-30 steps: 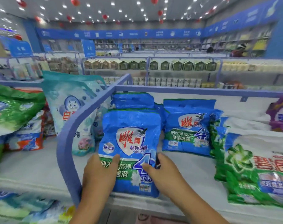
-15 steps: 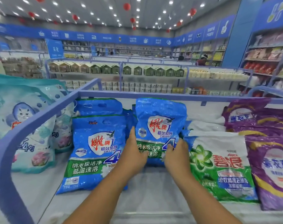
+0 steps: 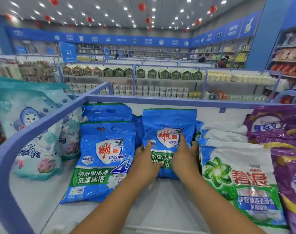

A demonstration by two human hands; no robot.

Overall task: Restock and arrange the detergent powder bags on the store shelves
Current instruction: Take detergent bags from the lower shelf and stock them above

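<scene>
A blue detergent bag (image 3: 169, 122) with a red-and-white shield logo stands near the middle of the white shelf (image 3: 160, 205). My left hand (image 3: 146, 162) grips its lower left edge, thumb on the front. My right hand (image 3: 186, 155) grips its lower right edge, thumb up across the logo. The bag's bottom is hidden behind my hands. A second identical blue bag (image 3: 103, 159) leans back just to the left, with another blue bag (image 3: 108, 112) behind it.
A green-and-white Ariel bag (image 3: 242, 179) lies right of my hands, purple bags (image 3: 279, 129) beyond it. A blue metal divider rail (image 3: 42, 122) bounds the shelf on the left, with pale teal cat-logo bags (image 3: 28, 132) past it. Bare shelf lies under my forearms.
Both hands left the first blue bag lying at the left and took hold of the middle blue bag. They have since slid higher on it, and the view has drawn closer.
</scene>
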